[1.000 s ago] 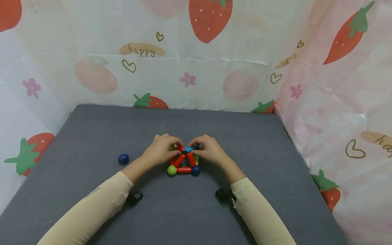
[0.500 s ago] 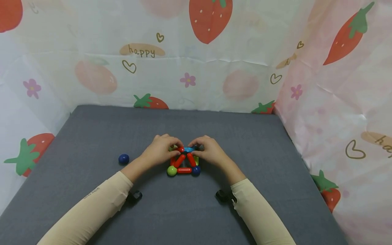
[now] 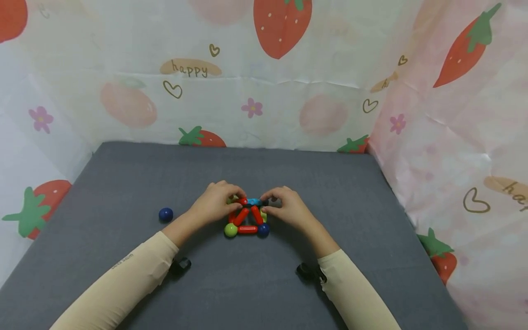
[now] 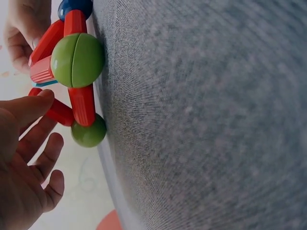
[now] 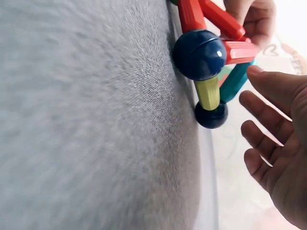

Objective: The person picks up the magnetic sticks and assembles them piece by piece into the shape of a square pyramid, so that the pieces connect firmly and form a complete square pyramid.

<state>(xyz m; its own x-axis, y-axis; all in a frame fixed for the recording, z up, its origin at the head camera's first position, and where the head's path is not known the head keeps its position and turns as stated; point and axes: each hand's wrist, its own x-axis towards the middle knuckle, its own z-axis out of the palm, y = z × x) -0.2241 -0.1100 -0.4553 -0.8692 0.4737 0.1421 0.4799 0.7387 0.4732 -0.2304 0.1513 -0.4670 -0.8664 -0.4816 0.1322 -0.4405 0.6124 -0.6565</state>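
A structure of magnetic rods and balls stands on the grey cloth. Its front edge is a red rod (image 3: 247, 229) between a green ball (image 3: 230, 230) and a dark blue ball (image 3: 263, 230); more rods slant up and inward. My left hand (image 3: 214, 201) is at the far left side, its thumb and fingers pinching a slanted red rod (image 4: 60, 113), as the left wrist view shows. My right hand (image 3: 290, 208) is beside the far right, fingers apart and bent a little, thumb tip close to a slanted blue rod (image 5: 236, 81). Whether the thumb touches it, I cannot tell.
A loose dark blue ball (image 3: 166, 215) lies on the grey tabletop (image 3: 247, 284), left of my left forearm. Black wrist-camera mounts (image 3: 180, 266) hang beneath both wrists. A strawberry-print curtain (image 3: 264, 91) stands behind and along both sides of the table.
My right hand has drawn slightly away to the right from the blue rod, its forearm shifting too. My left hand and the structure hold still.
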